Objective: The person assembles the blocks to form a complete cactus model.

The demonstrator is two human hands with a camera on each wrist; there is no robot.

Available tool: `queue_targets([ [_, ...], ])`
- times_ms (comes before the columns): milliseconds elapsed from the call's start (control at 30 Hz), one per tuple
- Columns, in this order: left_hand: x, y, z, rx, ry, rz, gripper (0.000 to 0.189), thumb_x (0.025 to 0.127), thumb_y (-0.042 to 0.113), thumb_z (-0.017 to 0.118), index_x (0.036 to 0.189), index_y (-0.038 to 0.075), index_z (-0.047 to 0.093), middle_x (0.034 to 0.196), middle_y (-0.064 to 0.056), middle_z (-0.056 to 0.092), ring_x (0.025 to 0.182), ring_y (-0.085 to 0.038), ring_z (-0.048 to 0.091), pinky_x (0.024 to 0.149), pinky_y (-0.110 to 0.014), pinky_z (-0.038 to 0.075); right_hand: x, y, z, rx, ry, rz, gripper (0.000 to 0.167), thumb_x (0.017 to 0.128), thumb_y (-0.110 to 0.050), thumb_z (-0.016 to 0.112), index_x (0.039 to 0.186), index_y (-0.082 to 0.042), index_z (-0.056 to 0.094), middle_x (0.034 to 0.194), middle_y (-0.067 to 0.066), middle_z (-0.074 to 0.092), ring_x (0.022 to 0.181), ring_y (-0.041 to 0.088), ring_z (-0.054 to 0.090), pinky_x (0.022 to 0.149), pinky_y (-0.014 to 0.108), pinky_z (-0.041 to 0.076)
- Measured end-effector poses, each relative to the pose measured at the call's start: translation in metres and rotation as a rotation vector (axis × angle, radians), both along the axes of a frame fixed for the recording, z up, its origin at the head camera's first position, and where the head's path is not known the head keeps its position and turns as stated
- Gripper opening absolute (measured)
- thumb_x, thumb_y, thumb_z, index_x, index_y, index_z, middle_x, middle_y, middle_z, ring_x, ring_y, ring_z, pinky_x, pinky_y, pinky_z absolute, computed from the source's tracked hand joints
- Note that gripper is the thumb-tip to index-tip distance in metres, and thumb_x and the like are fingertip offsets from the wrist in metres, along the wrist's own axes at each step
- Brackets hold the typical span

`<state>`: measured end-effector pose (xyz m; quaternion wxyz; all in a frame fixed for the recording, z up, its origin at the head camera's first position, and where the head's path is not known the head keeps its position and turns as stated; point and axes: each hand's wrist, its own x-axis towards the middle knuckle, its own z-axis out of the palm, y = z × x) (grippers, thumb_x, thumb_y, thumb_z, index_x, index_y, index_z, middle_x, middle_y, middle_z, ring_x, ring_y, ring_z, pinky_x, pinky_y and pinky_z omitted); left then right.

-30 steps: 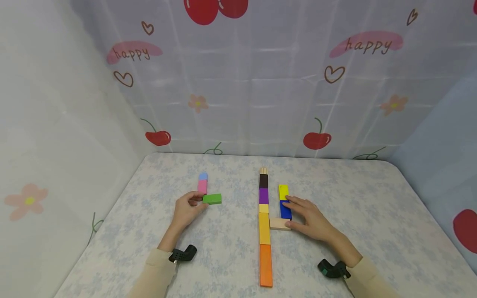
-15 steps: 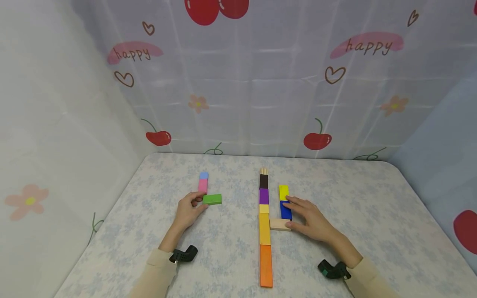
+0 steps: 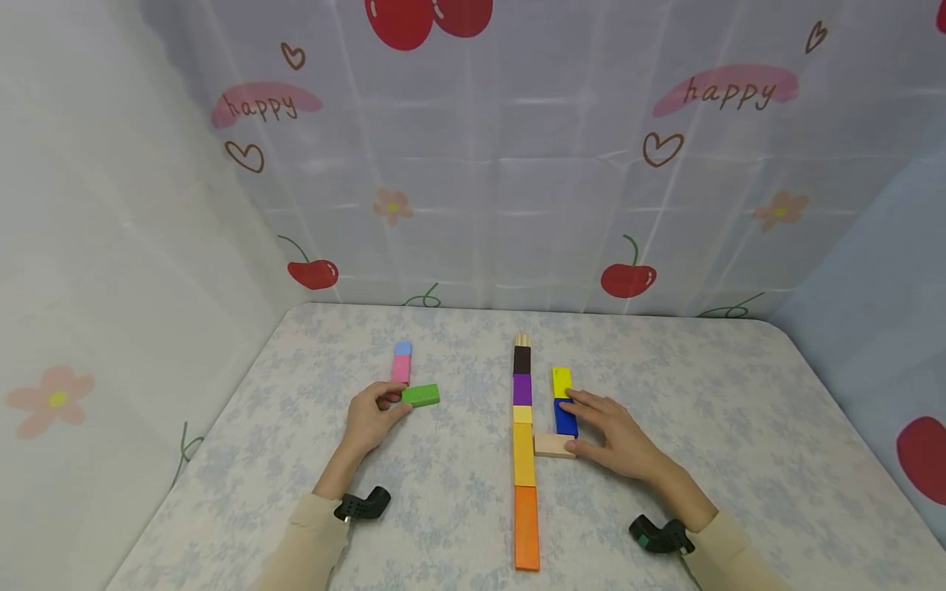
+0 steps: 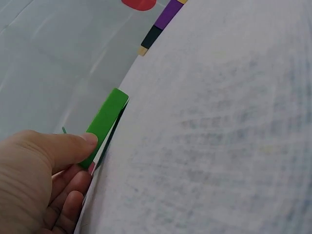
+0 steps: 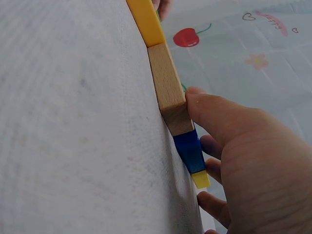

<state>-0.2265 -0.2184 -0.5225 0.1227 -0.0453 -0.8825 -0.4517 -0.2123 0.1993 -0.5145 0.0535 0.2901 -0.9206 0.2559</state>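
Observation:
My left hand pinches the left end of a green block between thumb and fingers. In the left wrist view a thin shadowed gap shows under that block. Just behind it lie a pink block and a light blue block, end to end. My right hand has its thumb against a plain wooden block. Its extended fingers rest on or beside a dark blue block, beyond which is a yellow block. The right wrist view shows the thumb at the wooden block's top edge.
Between the hands a line of blocks runs away from me: orange, amber, pale yellow, purple, black, then small light sticks. The wooden block's left end meets the amber one. A printed curtain stands behind the table.
The green block has turned very slightly, its right end tipping a little away from me, with my left hand still on it. My right hand and the other blocks stay put.

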Motion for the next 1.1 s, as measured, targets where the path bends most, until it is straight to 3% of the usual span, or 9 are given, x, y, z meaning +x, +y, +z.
queue_targets([
  [433, -0.003, 0.001, 0.004, 0.101, -0.024, 0.002, 0.035, 0.08, 0.002, 0.078, 0.114, -0.002, 0.07, 0.099, -0.017, 0.07, 0.09, -0.026, 0.066, 0.073, -0.016, 0.052, 0.0, 0.0, -0.001, 0.012, -0.008, -0.006, 0.058, 0.087, -0.042, 0.071, 0.138, -0.015, 0.058, 0.149, 0.014, 0.046, 0.137, 0.039, 0.042, 0.108, 0.066, 0.03],
  [633, -0.006, 0.007, 0.01, 0.135, -0.054, -0.03, 0.035, 0.081, 0.002, 0.077, 0.115, -0.002, 0.07, 0.1, -0.016, 0.07, 0.089, -0.019, 0.066, 0.073, -0.016, 0.053, 0.001, -0.001, 0.0, 0.001, -0.013, -0.003, 0.059, 0.087, -0.04, 0.072, 0.138, -0.014, 0.058, 0.149, 0.014, 0.046, 0.137, 0.039, 0.041, 0.108, 0.067, 0.03],
  [867, -0.009, 0.033, 0.014, 0.135, -0.027, -0.105, 0.033, 0.08, 0.001, 0.078, 0.112, -0.002, 0.071, 0.098, -0.015, 0.07, 0.086, -0.02, 0.066, 0.073, -0.021, 0.054, 0.001, 0.0, 0.0, -0.009, -0.002, 0.003, 0.059, 0.086, -0.039, 0.072, 0.137, -0.013, 0.058, 0.149, 0.014, 0.047, 0.137, 0.039, 0.042, 0.108, 0.066, 0.03],
  [1100, -0.011, 0.063, 0.017, 0.145, -0.06, -0.183, 0.032, 0.081, 0.003, 0.077, 0.112, -0.001, 0.071, 0.099, -0.012, 0.067, 0.088, -0.021, 0.065, 0.076, -0.024, 0.054, 0.001, 0.0, 0.0, -0.015, 0.002, 0.019, 0.058, 0.087, -0.04, 0.071, 0.138, -0.014, 0.058, 0.15, 0.014, 0.046, 0.138, 0.039, 0.041, 0.108, 0.066, 0.029],
])
